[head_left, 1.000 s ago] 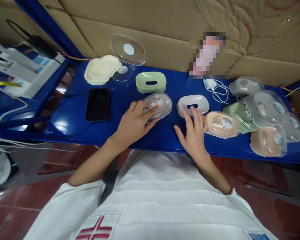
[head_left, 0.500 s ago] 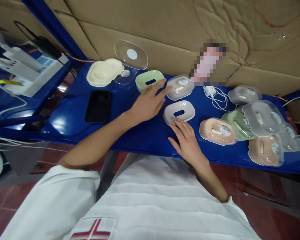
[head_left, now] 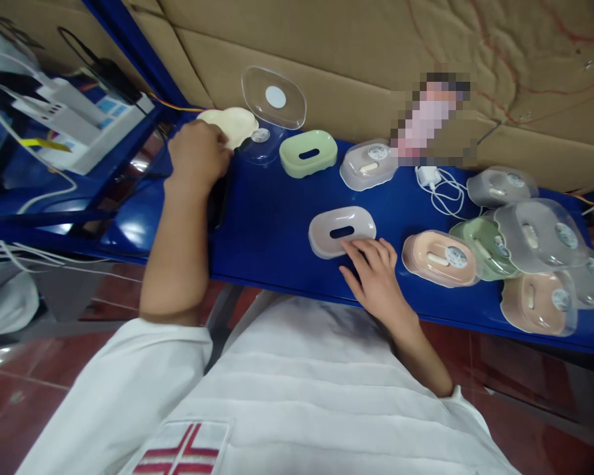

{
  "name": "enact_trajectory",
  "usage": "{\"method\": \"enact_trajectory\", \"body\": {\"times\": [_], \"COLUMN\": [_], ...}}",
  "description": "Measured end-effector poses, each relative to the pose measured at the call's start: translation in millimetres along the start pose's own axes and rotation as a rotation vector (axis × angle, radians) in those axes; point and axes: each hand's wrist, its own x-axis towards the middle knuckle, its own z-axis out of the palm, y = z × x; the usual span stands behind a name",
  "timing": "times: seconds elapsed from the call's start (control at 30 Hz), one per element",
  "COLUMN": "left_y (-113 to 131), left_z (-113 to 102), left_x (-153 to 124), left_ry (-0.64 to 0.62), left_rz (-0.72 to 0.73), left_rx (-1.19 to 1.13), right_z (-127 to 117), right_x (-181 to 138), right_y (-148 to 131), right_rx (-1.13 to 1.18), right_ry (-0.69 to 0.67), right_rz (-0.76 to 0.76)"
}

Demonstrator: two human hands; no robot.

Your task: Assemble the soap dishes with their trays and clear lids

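My left hand (head_left: 198,155) is at the cream cloud-shaped dish (head_left: 235,125), over its near left part, with the fingers curled downward. What the fingertips hold, if anything, is hidden. Beneath that hand, a dark phone (head_left: 218,201) shows only by its right edge. A pale pinkish-grey oval soap dish (head_left: 321,239) with a slot in its base lies on the blue table (head_left: 264,237). My right hand (head_left: 373,277) has its fingers stretched out and thumb apart, the fingertips at the dish's near right rim. Farther back sits a similar green soap dish (head_left: 304,165).
A clear lid (head_left: 257,99) leans against the cardboard (head_left: 336,46); another clear lid (head_left: 264,150) lies below it. Lidded dishes include a pale one (head_left: 363,175), a peach one (head_left: 435,257) and several stacked at right. A white charger cable (head_left: 443,198) lies behind them. Power strips (head_left: 84,138) stand left.
My left hand has moved from between the green and pale lidded dishes leftward to the cream dish. The pinkish-grey dish has shifted slightly left relative to the others; my right hand stays at its rim.
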Motion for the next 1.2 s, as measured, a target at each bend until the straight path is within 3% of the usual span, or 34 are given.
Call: {"method": "enact_trajectory", "body": {"times": [0.13,0.2,0.27,0.4,0.53,0.63,0.83,0.97,1.2], "left_y": [-0.6,5.9,14.3,22.7,24.6,36.1,64.6,69.1,71.2], "left_z": [-22.5,-34.2,-39.9,-31.0,-13.9,-3.1,13.1,13.1,11.0], "left_x": [-28.6,-60.1,-96.9,-163.7,-202.0,-211.3,-208.5,-208.5,-206.9], "left_ry": [0.077,0.130,0.071,-0.009,-0.145,-0.162,0.106,0.041,0.014], "left_rz": [0.177,0.283,0.397,0.509,0.667,0.797,0.986,1.059,1.046], "left_rx": [-0.100,-0.139,-0.160,-0.262,-0.327,-0.352,-0.352,-0.309,-0.324], "right_z": [-0.8,-0.1,0.8,-0.3,-3.2,-2.8,-2.3,-3.4,-3.4], "right_x": [-0.9,-0.4,0.1,0.1,-0.4,0.2,1.7,2.8,4.4], "right_y": [-0.4,0.3,1.4,2.8,1.7,0.0,-3.0,-3.7,-3.2], "right_rx": [-0.034,-0.056,-0.034,0.086,0.101,0.065,-0.011,-0.004,0.016], "right_ry": [0.030,0.045,0.082,0.283,0.371,0.350,0.176,0.095,0.070], "right_rz": [0.020,0.051,0.093,0.209,0.256,0.206,-0.045,-0.139,-0.152]}}
